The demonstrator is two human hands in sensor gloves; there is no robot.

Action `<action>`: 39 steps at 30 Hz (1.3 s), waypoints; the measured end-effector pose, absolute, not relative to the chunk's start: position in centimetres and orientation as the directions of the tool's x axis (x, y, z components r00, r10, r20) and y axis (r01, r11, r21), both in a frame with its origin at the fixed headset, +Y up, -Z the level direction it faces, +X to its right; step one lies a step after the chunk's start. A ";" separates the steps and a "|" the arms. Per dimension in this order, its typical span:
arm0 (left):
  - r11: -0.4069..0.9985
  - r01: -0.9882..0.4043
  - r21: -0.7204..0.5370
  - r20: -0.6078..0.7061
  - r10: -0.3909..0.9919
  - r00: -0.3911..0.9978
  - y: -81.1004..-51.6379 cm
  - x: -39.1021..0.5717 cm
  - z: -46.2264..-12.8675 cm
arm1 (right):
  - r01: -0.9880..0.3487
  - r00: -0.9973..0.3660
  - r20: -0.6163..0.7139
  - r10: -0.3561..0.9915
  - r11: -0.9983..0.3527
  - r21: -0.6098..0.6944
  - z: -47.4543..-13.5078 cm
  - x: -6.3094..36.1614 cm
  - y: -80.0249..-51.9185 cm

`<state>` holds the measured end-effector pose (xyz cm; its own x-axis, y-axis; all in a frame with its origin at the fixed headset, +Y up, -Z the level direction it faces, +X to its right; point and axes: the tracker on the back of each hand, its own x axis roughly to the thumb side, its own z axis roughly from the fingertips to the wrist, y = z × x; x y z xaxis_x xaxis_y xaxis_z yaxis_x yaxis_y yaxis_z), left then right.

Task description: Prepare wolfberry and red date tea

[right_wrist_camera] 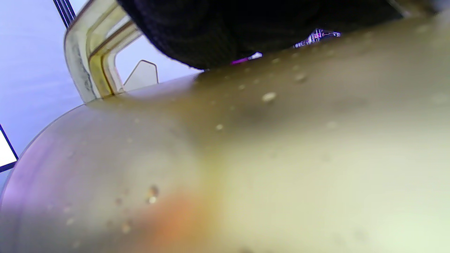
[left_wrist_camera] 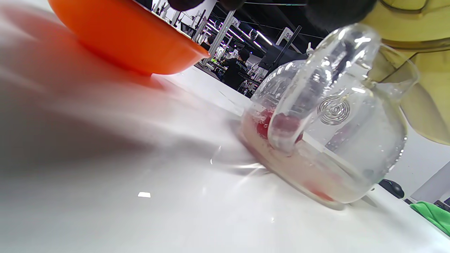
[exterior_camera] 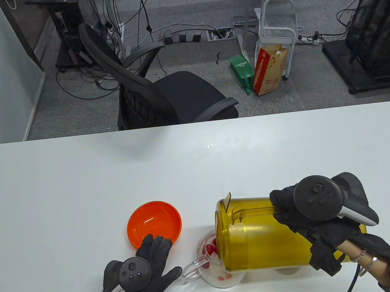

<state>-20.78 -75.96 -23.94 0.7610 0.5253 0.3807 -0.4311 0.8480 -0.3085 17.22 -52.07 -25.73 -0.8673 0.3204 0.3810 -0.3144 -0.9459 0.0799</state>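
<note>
Yellow pitcher [exterior_camera: 261,236] lies sideways, mouth left.

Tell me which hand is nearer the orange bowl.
Left. The left hand has its fingertips at the orange bowl's near rim; the right hand is far to the bowl's right, gripping the tilted yellow pitcher.

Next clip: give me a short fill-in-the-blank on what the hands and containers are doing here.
1. The right hand tips the yellow ____ over the glass teapot.
2. The red pieces lie inside the glass ____.
3. The bowl beside the left hand is ____ in colour.

Missing words: pitcher; teapot; orange
</note>
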 end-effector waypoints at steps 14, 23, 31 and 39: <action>0.847 -0.431 -0.310 0.380 0.526 0.761 -75.9 -20.8 -24.0 | -0.308 -0.868 0.383 0.315 -0.948 0.082 -25.8 17.1 -52.0; 0.847 -0.431 -0.310 0.380 0.526 0.761 -75.9 -20.8 -24.0 | -0.308 -0.869 0.381 0.315 -0.948 0.083 -25.9 17.0 -52.0; 0.847 -0.432 -0.308 0.381 0.526 0.760 -76.0 -20.8 -24.0 | -0.306 -0.870 0.381 0.314 -0.948 0.083 -25.8 17.0 -52.0; 0.848 -0.435 -0.304 0.381 0.526 0.760 -75.9 -20.9 -24.0 | -0.304 -0.870 0.382 0.312 -0.949 0.083 -25.8 17.0 -51.9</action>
<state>-20.85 -75.94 -23.98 0.7602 0.5263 0.3808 -0.4345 0.8477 -0.3042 16.97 -51.94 -25.81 -0.8702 0.3116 0.3816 -0.3036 -0.9492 0.0828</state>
